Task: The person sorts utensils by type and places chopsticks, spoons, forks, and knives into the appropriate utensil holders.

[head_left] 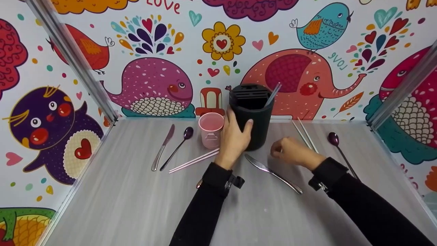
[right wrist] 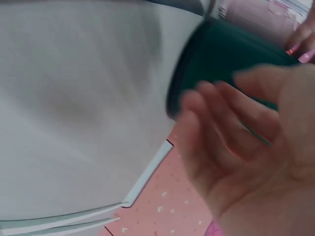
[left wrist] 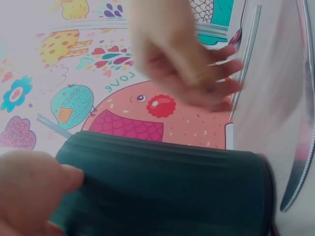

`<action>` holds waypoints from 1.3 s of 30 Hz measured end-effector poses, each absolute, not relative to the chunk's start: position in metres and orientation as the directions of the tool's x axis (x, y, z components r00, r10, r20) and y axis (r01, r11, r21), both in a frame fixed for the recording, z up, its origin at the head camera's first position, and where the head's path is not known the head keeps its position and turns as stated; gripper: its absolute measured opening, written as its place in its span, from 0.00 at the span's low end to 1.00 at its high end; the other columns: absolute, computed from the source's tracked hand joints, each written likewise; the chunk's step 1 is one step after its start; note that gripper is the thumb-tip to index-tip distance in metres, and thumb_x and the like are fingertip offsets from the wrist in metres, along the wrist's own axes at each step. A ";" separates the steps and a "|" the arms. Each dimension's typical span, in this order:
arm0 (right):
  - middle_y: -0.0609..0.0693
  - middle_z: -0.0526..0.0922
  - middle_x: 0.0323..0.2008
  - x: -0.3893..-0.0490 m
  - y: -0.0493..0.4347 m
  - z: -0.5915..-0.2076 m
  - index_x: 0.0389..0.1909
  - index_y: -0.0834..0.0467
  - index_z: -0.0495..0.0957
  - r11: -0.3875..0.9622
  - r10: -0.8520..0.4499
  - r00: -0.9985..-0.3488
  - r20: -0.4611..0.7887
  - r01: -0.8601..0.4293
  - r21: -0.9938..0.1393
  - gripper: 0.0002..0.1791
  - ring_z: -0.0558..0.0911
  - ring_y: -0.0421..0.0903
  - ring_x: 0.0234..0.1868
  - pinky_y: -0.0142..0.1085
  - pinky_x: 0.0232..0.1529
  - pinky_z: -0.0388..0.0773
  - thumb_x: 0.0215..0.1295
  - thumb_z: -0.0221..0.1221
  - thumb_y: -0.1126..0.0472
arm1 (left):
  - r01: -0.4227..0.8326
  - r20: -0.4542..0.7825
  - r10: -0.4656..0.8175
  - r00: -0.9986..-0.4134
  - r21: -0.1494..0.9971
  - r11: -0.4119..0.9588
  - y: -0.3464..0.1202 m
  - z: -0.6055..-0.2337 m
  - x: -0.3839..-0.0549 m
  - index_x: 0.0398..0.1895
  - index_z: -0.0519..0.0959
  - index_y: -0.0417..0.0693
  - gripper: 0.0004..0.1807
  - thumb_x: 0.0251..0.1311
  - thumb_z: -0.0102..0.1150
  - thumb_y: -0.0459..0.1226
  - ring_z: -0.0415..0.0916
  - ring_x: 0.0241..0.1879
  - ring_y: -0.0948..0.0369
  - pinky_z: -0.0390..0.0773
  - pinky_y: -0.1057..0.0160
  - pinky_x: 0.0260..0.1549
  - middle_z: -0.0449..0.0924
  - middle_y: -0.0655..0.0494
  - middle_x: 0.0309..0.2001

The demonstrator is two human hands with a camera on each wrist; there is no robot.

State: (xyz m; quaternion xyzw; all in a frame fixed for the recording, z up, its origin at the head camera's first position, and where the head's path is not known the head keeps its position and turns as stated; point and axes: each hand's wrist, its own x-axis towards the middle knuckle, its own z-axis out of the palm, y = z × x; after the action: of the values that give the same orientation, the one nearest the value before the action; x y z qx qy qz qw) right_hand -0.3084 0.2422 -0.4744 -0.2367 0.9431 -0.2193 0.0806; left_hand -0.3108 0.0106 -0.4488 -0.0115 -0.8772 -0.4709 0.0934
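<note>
My left hand (head_left: 235, 138) grips the near left side of a dark utensil holder (head_left: 257, 131), thumb and fingers spread round its wall. The holder stands upright with a slotted top, and a pair of light chopsticks (head_left: 273, 94) sticks out at its right rim. My right hand (head_left: 295, 150) hovers just right of the holder, fingers loosely bent and holding nothing; the right wrist view shows the bare palm and blurred fingers (right wrist: 216, 113). A silver table knife (head_left: 273, 172) lies in front of the holder, between the two hands.
Left of the holder stand a pink cup (head_left: 209, 135) and, before it, pink chopsticks (head_left: 193, 161). Farther left lie a knife (head_left: 164, 147) and a dark spoon (head_left: 177, 147). Pale green chopsticks (head_left: 305, 135) and a purple spoon (head_left: 341, 150) lie at right. Patterned walls enclose the table.
</note>
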 end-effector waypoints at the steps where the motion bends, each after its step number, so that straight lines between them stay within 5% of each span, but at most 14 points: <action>1: 0.54 0.93 0.37 -0.307 0.242 -0.477 0.43 0.62 0.92 0.801 -0.492 -0.865 -0.101 -0.404 -0.441 0.07 0.84 0.45 0.37 0.48 0.44 0.88 0.72 0.66 0.66 | 0.106 0.173 -0.069 -0.982 0.823 0.558 0.011 -0.448 -0.311 0.92 0.46 0.47 0.50 0.80 0.61 0.53 0.63 0.85 0.48 0.62 0.44 0.86 0.54 0.42 0.89; 11: 0.47 0.92 0.34 -0.288 0.231 -0.488 0.39 0.56 0.93 0.870 -0.453 -0.846 -0.280 -0.352 -0.344 0.04 0.84 0.43 0.36 0.47 0.47 0.89 0.65 0.75 0.63 | 0.102 0.167 -0.068 -0.984 0.826 0.554 0.011 -0.447 -0.312 0.92 0.46 0.47 0.50 0.80 0.61 0.53 0.64 0.85 0.47 0.62 0.44 0.85 0.54 0.42 0.90; 19: 0.48 0.86 0.28 -0.280 0.222 -0.491 0.36 0.59 0.90 0.885 -0.446 -0.860 -0.249 -0.380 -0.270 0.02 0.79 0.44 0.31 0.42 0.37 0.82 0.64 0.73 0.67 | 0.124 0.193 -0.068 -0.979 0.824 0.552 0.009 -0.449 -0.313 0.92 0.47 0.46 0.50 0.80 0.61 0.53 0.64 0.85 0.47 0.63 0.44 0.85 0.55 0.41 0.89; 23: 0.48 0.82 0.28 -0.281 0.222 -0.493 0.33 0.58 0.87 0.898 -0.411 -0.866 -0.285 -0.332 -0.287 0.04 0.76 0.45 0.31 0.40 0.34 0.76 0.61 0.72 0.69 | 0.142 0.213 -0.067 -0.975 0.823 0.550 0.008 -0.450 -0.312 0.92 0.47 0.44 0.50 0.79 0.61 0.52 0.64 0.85 0.47 0.64 0.44 0.85 0.55 0.41 0.89; 34: 0.49 0.85 0.33 -0.291 0.225 -0.499 0.37 0.57 0.86 0.917 -0.357 -0.852 -0.382 -0.242 -0.317 0.13 0.80 0.46 0.35 0.41 0.40 0.81 0.56 0.77 0.56 | 0.117 0.182 -0.066 -0.981 0.832 0.543 0.008 -0.450 -0.310 0.92 0.45 0.47 0.50 0.80 0.61 0.53 0.65 0.84 0.47 0.64 0.44 0.85 0.54 0.43 0.90; 39: 0.48 0.83 0.32 -0.293 0.229 -0.496 0.38 0.58 0.86 0.894 -0.389 -0.851 -0.352 -0.257 -0.367 0.12 0.79 0.45 0.34 0.40 0.38 0.79 0.56 0.76 0.59 | 0.119 0.185 -0.067 -0.980 0.827 0.550 0.009 -0.447 -0.310 0.92 0.46 0.46 0.50 0.80 0.60 0.54 0.65 0.84 0.47 0.65 0.44 0.84 0.55 0.42 0.89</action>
State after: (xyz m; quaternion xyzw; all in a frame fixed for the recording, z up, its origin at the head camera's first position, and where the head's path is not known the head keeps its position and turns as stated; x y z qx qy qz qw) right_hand -0.2933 0.2289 -0.4959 -0.1702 0.9495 -0.1550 0.2130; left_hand -0.3102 0.0091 -0.4474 -0.0148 -0.8750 -0.4740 0.0978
